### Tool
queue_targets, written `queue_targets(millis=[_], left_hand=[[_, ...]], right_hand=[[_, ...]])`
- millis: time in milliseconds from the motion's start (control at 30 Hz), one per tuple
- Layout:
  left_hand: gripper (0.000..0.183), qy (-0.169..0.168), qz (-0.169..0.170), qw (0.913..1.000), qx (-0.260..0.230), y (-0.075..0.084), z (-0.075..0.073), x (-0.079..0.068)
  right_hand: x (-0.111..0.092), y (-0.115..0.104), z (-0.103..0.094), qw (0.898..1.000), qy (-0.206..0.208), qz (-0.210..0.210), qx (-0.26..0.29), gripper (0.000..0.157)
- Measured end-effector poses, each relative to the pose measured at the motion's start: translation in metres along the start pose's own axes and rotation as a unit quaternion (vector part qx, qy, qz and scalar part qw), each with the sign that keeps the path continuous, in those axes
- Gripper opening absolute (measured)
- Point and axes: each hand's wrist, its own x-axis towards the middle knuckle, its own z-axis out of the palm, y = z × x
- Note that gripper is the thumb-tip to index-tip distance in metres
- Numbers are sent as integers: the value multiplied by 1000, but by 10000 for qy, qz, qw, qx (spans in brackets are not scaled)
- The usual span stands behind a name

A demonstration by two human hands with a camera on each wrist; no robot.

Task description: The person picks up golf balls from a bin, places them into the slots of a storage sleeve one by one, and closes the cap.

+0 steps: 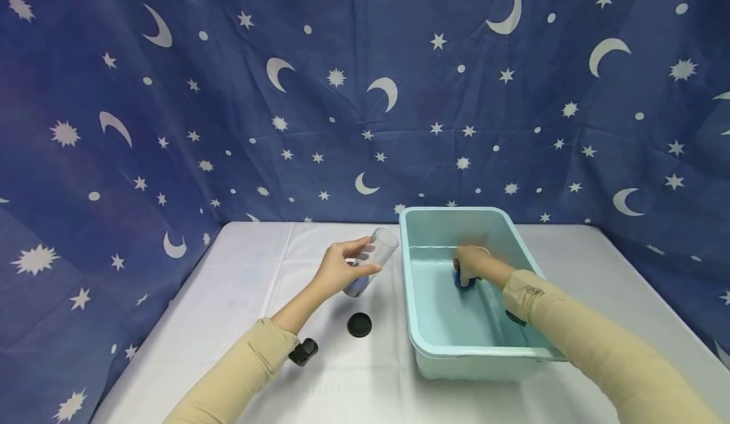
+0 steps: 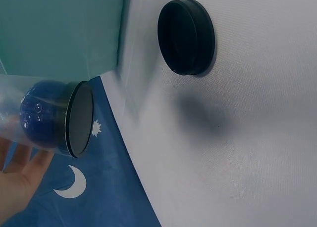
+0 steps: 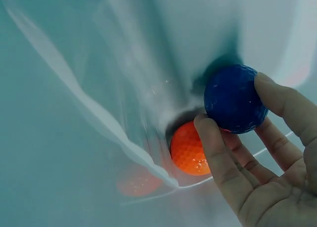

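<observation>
The left hand (image 1: 340, 270) grasps a clear plastic cylindrical tube (image 1: 376, 253), tilted beside the pale turquoise plastic tub (image 1: 424, 350), with a glossy dark-blue ball (image 2: 42, 113) inside by the black end cap (image 2: 81, 120). The upper end looks uncovered, so tipping the tube further could let that ball roll out onto the white-clothed counter (image 1: 319, 392). Squeezing too hard might flex the thin wall, while a loose hold could let it slip.

Inside the tub, the right hand (image 1: 479, 264) pinches a second dimpled blue ball (image 3: 235, 99) between thumb and fingers; its smooth, round surface could shoot free if the fingertips press off-centre. The dimpled orange ball (image 3: 187, 155) sits close behind a finger, and a nudge would probably send it rolling. The round black lid (image 1: 359, 325) lies below the tube, where a dropping forearm could knock it away
</observation>
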Motion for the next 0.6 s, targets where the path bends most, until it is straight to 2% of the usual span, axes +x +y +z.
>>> queue_targets(millis=[300, 600], left_hand=[[58, 51, 42, 10000, -22, 2, -1, 1], [58, 33, 38, 10000, -9, -1, 1, 4]], right_hand=[[-1, -2, -6, 9999, -46, -151, 45, 17], [-3, -4, -22, 9979, -12, -403, 515, 20]])
